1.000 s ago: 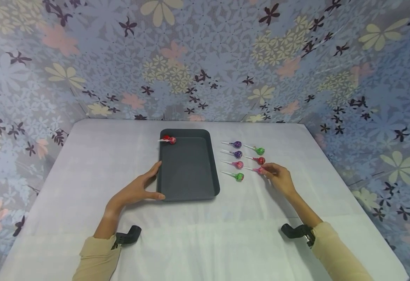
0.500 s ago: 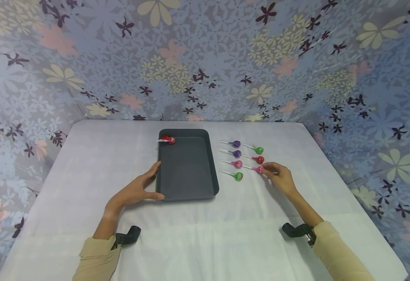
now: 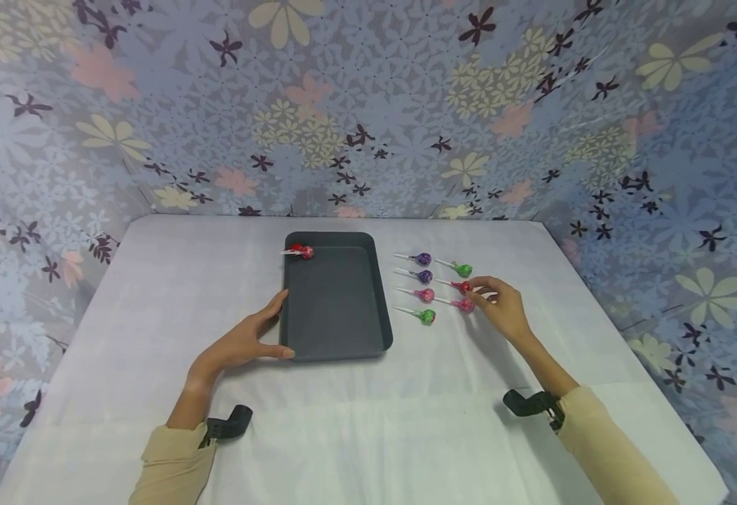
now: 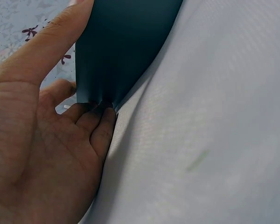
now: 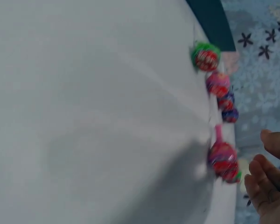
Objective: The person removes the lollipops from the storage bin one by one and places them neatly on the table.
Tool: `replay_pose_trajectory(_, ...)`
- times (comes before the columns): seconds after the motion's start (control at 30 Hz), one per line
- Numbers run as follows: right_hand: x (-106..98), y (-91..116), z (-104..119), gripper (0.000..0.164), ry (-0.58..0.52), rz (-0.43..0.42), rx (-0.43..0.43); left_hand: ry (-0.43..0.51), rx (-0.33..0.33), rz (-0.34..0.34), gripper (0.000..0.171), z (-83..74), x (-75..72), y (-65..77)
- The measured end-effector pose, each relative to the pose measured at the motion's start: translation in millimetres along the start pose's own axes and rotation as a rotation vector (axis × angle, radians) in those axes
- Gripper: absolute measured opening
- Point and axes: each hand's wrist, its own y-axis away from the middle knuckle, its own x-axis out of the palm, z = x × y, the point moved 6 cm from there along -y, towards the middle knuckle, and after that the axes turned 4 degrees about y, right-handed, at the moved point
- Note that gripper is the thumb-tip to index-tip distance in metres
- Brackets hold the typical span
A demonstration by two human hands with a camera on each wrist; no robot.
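Observation:
A dark grey rectangular tray (image 3: pixel 336 301) lies on the white-covered table. My left hand (image 3: pixel 242 340) rests against its left side, thumb spread on the near left corner; in the left wrist view, the fingertips (image 4: pixel 105 121) touch the tray's wall (image 4: pixel 121 46). My right hand (image 3: pixel 501 305) reaches over the right end of the lollipops, fingertips right at the head of a red lollipop (image 3: pixel 463 287). In the right wrist view, a gap shows between the thumb and fingers. A pink lollipop (image 3: pixel 465 306) lies just in front of the red one.
Two red lollipops (image 3: pixel 305 252) lie at the tray's far left corner, sticks over the rim. Right of the tray are purple lollipops (image 3: pixel 423 276), another pink one (image 3: pixel 427 294) and green ones (image 3: pixel 428 316). Flower-patterned cloth (image 3: pixel 368 105) rises behind the table.
My right hand has moved away from the head of the pink lollipop, slightly farther back to the red one. The pink lollipop stays on the table. My left hand keeps its place on the tray.

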Motion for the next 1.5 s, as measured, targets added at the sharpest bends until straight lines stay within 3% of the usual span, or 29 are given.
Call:
replay_pose_trajectory(0.17, 10, -14, 21, 0.026, -0.052, 0.034, -0.071, 0.001, -0.003, -0.002, 0.112, 3.0, -0.7, 0.1)
replay_pose_trajectory(0.53, 45, -44, 78, 0.027, -0.102, 0.184, -0.142, 0.000, -0.013, -0.013, 0.112, 4.6, -2.2, 2.4)
replay_pose_trajectory(0.93, 97, -83, 139, 0.027, -0.127, 0.295, -0.277, 0.027, 0.003, -0.009, 0.112, 4.4, -0.1, 2.7)
replay_pose_trajectory(1.5, 154, -116, 193, 0.037, -0.107, 0.418, -0.312, 0.020, -0.001, -0.013, 0.114, 1.0, -3.0, -0.1)
